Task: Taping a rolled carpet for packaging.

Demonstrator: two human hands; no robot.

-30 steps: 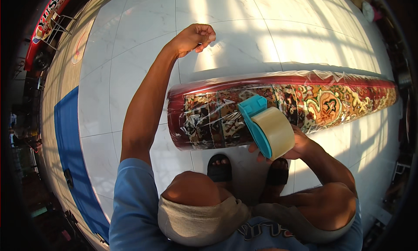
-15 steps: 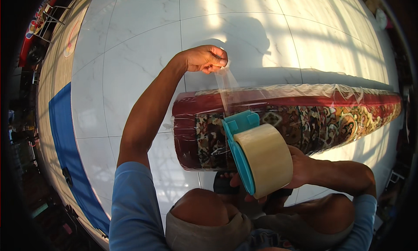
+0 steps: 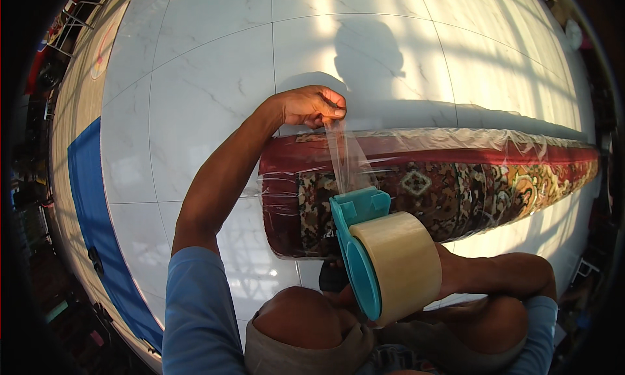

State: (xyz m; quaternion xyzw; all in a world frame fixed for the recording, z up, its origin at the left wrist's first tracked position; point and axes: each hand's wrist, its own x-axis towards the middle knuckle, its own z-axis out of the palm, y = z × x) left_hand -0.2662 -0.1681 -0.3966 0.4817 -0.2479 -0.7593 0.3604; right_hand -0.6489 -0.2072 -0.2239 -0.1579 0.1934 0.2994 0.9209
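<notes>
A rolled carpet, red-bordered with a floral pattern, lies wrapped in clear plastic across the floor before me. Pinched in my left hand, above the carpet's far side near its left end, is the free end of a clear tape strip. The strip runs down, a little creased, to a turquoise tape dispenser carrying a wide tape roll. My right hand grips the dispenser from behind; the roll hides most of its fingers. The dispenser is over the carpet's near side, close to my knees.
White tiles make up the floor, with sunlight and shadows across them. On the left lies a blue mat on a beige strip. My bent knees are close at the lower edge. Several blurred objects line the dark outer rim.
My right hand has drawn the dispenser slightly toward me, and more tape shows between it and my left hand. The left hand has moved slightly down and right, still pinching the strip.
</notes>
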